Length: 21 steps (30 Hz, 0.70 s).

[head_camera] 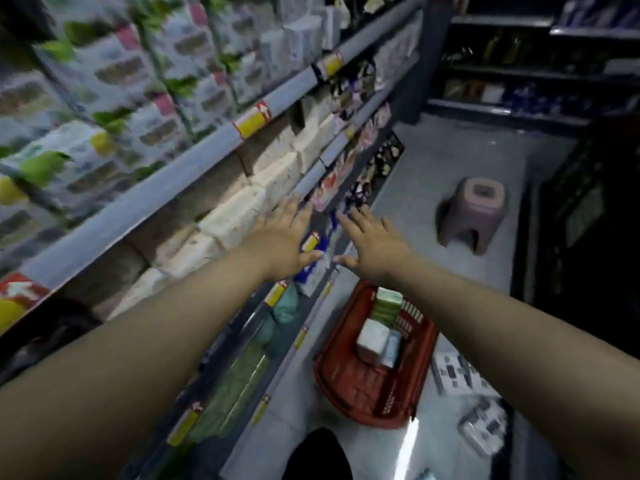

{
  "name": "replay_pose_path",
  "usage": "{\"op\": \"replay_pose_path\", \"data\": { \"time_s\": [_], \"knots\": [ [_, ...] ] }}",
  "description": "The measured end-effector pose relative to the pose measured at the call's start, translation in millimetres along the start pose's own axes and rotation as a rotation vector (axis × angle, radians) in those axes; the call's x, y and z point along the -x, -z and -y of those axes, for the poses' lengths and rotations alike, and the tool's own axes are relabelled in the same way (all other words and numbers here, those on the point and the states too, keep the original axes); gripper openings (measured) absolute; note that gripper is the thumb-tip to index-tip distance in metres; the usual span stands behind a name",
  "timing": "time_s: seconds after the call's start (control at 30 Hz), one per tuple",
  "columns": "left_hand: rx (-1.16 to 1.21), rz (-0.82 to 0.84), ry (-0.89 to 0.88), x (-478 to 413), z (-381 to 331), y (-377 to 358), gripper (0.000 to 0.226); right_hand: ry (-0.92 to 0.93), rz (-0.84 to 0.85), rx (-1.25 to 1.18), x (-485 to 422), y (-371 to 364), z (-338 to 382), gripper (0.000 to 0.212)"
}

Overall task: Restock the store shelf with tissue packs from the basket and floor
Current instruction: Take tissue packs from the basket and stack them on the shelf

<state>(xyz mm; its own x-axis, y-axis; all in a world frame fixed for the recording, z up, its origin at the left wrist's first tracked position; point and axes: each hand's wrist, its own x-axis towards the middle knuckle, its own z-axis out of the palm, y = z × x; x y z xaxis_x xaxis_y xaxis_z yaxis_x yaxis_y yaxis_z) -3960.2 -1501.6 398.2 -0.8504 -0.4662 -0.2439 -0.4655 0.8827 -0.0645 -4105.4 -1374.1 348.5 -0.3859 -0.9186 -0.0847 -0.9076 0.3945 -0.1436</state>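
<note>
Left hand (280, 237) and right hand (372, 245) reached toward the shelf (156, 199), both empty.

The hands lay side by side in front of the shelf edge, fingers straight and spread, each grip apart and holding nothing. Tissue packs (375, 336) sat in the red basket (332, 379) on the floor (415, 161) below the right arm. Printed packs (457, 372) lay just right of the basket, and a stool (472, 213) stood well apart.

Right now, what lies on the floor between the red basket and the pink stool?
Only bare grey floor, seen in the head view; the right forearm crosses above that stretch.
</note>
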Motion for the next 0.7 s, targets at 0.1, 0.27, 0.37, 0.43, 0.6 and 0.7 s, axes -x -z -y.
{"op": "replay_pose_path", "data": {
  "time_s": [0.1, 0.27, 0.37, 0.43, 0.6, 0.7],
  "knots": [
    [-0.022, 0.095, -0.099, -57.2, -14.5, -42.7, 0.090, -0.120, 0.086, -0.038, -16.8, -48.9, -33.9, 0.085],
    [-0.040, 0.220, -0.264, -145.2, -29.5, -124.8, 0.092, -0.298, 0.205, -0.109, -40.2, -139.3, -84.0, 0.086],
    [-0.042, 0.299, -0.360, -188.6, -36.3, -182.3, 0.095, -0.390, 0.296, -0.139, -48.5, -199.7, -109.6, 0.089],
    [-0.044, 0.349, -0.423, -213.1, -41.0, -224.6, 0.097, -0.447, 0.382, -0.183, -51.9, -244.7, -121.3, 0.091],
    [-0.043, 0.465, -0.575, -257.3, -52.5, -341.8, 0.102, -0.519, 0.575, -0.209, -53.3, -360.2, -135.6, 0.097],
    [-0.016, 0.500, -0.615, -271.8, -61.0, -408.5, 0.102, -0.562, 0.623, -0.252, -53.5, -418.8, -140.7, 0.103]
  ]
}}
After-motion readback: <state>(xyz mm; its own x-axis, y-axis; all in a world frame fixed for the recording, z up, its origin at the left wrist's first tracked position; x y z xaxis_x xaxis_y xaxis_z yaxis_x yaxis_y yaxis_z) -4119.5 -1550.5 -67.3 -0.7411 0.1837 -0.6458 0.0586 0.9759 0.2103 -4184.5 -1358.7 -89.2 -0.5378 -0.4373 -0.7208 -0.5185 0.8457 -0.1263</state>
